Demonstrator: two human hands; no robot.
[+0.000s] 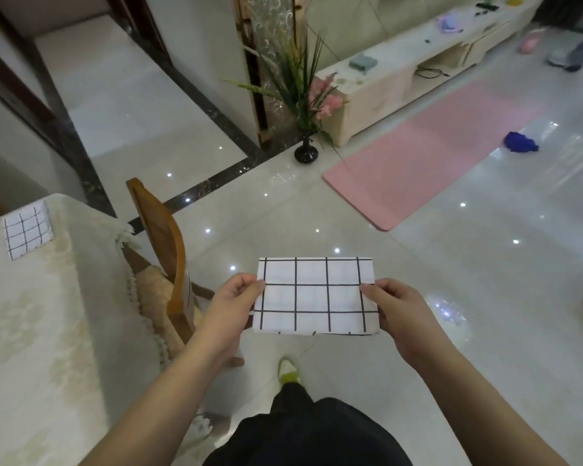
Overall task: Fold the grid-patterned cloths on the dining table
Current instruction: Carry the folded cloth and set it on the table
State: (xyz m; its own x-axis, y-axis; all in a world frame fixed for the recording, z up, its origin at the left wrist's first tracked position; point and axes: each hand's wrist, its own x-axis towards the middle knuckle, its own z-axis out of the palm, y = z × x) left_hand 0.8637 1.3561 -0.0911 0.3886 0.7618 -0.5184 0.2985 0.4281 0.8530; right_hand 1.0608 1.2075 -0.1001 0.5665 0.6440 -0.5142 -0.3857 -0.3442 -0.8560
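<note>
A white cloth with a black grid [312, 295], folded into a flat rectangle, hangs in the air above the tiled floor, to the right of the dining table [31, 331]. My left hand [231, 306] pinches its left edge, thumb on top. My right hand [396, 307] pinches the right edge the same way. A second grid cloth [27, 230], folded small, lies on the far part of the table, which wears a cream patterned cover.
A wooden chair [164, 250] with a fluffy cushion stands against the table's right side. A black vase of plants [305, 153] and a pink mat [428, 153] are on the floor ahead. A person's legs [572, 52] show at the far right.
</note>
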